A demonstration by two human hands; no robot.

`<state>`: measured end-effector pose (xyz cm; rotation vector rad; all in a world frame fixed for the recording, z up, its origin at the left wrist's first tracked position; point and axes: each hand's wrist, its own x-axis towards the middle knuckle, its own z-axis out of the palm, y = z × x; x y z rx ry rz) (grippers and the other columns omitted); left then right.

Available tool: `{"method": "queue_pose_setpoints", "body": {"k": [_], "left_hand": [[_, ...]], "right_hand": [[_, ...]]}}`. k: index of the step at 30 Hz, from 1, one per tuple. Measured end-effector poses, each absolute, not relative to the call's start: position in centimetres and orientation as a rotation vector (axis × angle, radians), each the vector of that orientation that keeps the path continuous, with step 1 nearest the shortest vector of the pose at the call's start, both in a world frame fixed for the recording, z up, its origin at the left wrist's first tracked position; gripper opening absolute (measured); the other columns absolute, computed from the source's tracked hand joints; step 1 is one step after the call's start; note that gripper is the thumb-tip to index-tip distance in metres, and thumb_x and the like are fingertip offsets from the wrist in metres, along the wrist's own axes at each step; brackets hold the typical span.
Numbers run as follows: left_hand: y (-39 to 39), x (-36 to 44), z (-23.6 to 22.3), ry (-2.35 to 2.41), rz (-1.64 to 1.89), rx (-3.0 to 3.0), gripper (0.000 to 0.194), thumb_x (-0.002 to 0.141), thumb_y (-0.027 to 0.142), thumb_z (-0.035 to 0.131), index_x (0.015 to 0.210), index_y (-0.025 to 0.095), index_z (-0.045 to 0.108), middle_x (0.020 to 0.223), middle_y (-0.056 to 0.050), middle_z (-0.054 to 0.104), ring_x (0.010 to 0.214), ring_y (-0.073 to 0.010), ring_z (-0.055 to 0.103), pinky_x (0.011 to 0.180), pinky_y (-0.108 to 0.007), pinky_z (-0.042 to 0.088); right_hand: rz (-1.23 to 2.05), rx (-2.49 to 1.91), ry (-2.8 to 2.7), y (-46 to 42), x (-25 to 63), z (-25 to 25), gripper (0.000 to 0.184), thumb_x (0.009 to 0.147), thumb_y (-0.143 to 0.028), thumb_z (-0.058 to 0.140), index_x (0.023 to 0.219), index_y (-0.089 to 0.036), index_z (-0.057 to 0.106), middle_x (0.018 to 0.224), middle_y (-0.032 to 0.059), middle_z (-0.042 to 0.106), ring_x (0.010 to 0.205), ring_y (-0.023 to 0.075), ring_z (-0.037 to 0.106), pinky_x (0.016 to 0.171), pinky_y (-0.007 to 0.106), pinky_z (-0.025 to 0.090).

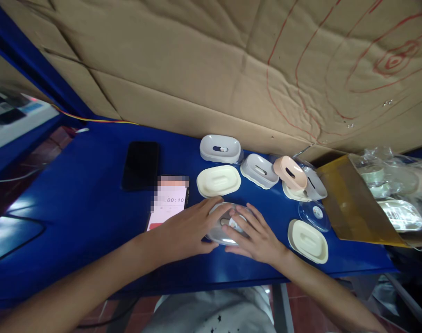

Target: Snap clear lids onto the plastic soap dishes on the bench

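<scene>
Close to the near edge of the blue table, both of my hands are on an oval soap dish with a clear lid. My left hand wraps its left side, thumb and fingers against the rim. The fingers of my right hand curve over the top and right side, partly hiding a white round mark. Beyond them lie a cream oval base and a pale grey soap tray. To the right are another grey tray, a peach tray, a clear lid and a second cream base.
A cardboard box with plastic-wrapped dishes stands at the right. Left of my hands lie a dark phone and a lit phone showing a timer. A cardboard wall rises behind the table. A thin cable runs along the back left.
</scene>
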<state>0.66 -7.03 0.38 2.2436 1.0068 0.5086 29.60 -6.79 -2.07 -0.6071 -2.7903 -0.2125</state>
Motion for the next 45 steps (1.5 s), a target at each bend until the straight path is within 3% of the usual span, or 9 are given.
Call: {"method": "queue_pose_setpoints", "body": {"k": [5,9,14,20,24,28,35,41,45], "left_hand": [[-7.0,0.1,0.7,1.043,0.502,2.256,0.086,0.090,0.026,0.083,0.164,0.031,0.040,0.167,-0.014,0.052,0.149,-0.0385,0.060,0.118,-0.051,0.056],[-7.2,-0.6,1.6,1.094,0.377,2.244,0.083,0.084,0.020,0.081,0.159,0.030,0.047,0.164,-0.014,0.054,0.141,-0.0387,0.065,0.111,-0.051,0.059],[-7.2,-0.7,2.6,1.088,0.312,2.239,0.086,0.077,0.014,0.079,0.156,0.029,0.050,0.161,-0.012,0.057,0.140,-0.0356,0.066,0.113,-0.049,0.058],[-7.4,-1.3,1.9,1.241,0.410,2.390,0.089,0.073,0.011,0.078,0.156,0.033,0.052,0.155,-0.010,0.064,0.138,-0.0367,0.066,0.117,-0.051,0.056],[-6.2,-2.1,0.2,1.368,0.451,2.439,0.081,0.086,0.022,0.076,0.161,0.031,0.048,0.156,-0.011,0.064,0.134,-0.0364,0.070,0.112,-0.053,0.059],[-4.0,-1.8,-0.3,1.603,0.554,2.567,0.070,0.100,0.037,0.067,0.165,0.019,0.047,0.162,-0.023,0.059,0.142,-0.0460,0.066,0.111,-0.060,0.059],[-4.1,4.1,1.6,1.276,0.567,3.018,0.053,0.110,0.018,0.051,0.162,0.015,0.055,0.170,-0.022,0.053,0.156,-0.0402,0.054,0.126,-0.056,0.045],[-5.6,6.8,0.7,1.001,0.319,3.058,0.026,0.103,0.015,0.068,0.128,0.019,0.073,0.129,-0.013,0.077,0.118,-0.0308,0.074,0.108,-0.048,0.055],[-7.6,4.7,0.8,1.024,0.370,2.967,0.029,0.099,0.002,0.063,0.118,0.021,0.072,0.116,-0.008,0.077,0.102,-0.0272,0.075,0.091,-0.042,0.059]], "right_hand": [[0.354,-0.593,-2.732,-5.1,29.7,-0.3,0.068,0.115,-0.066,0.048,0.171,-0.029,0.045,0.169,0.0129,0.058,0.165,0.0320,0.045,0.136,0.063,0.038],[0.666,-0.791,-2.442,-1.6,28.1,1.2,0.055,0.123,-0.046,0.028,0.172,-0.027,0.045,0.166,0.0102,0.062,0.160,0.0226,0.053,0.132,0.051,0.046],[0.542,-0.956,-2.709,1.4,28.2,1.4,0.046,0.120,-0.035,0.047,0.163,-0.027,0.058,0.165,0.0113,0.063,0.160,0.0296,0.053,0.133,0.063,0.041],[0.277,-1.081,-2.698,-3.1,34.1,1.6,0.040,0.114,-0.023,0.060,0.153,-0.026,0.068,0.146,0.0135,0.076,0.132,0.0313,0.074,0.114,0.059,0.057],[0.302,-1.143,-2.658,-6.2,36.6,2.2,0.035,0.115,-0.022,0.057,0.147,-0.028,0.071,0.136,0.0098,0.080,0.125,0.0288,0.076,0.107,0.053,0.061],[0.384,-1.124,-2.592,-4.3,36.6,2.9,0.032,0.116,-0.036,0.060,0.145,-0.030,0.071,0.138,0.0072,0.080,0.129,0.0277,0.075,0.111,0.049,0.059],[-0.045,-1.381,-2.436,4.9,33.7,1.6,0.039,0.110,-0.032,0.070,0.147,-0.019,0.072,0.141,0.0166,0.079,0.133,0.0367,0.072,0.114,0.058,0.055],[-0.027,-1.305,-2.410,1.6,35.0,2.8,0.031,0.112,-0.033,0.068,0.139,-0.022,0.075,0.134,0.0128,0.082,0.123,0.0318,0.077,0.105,0.049,0.059],[-0.050,-1.038,-2.479,-5.0,36.5,3.4,0.037,0.114,-0.028,0.064,0.150,-0.020,0.067,0.134,0.0112,0.082,0.120,0.0273,0.077,0.103,0.046,0.058]]}}
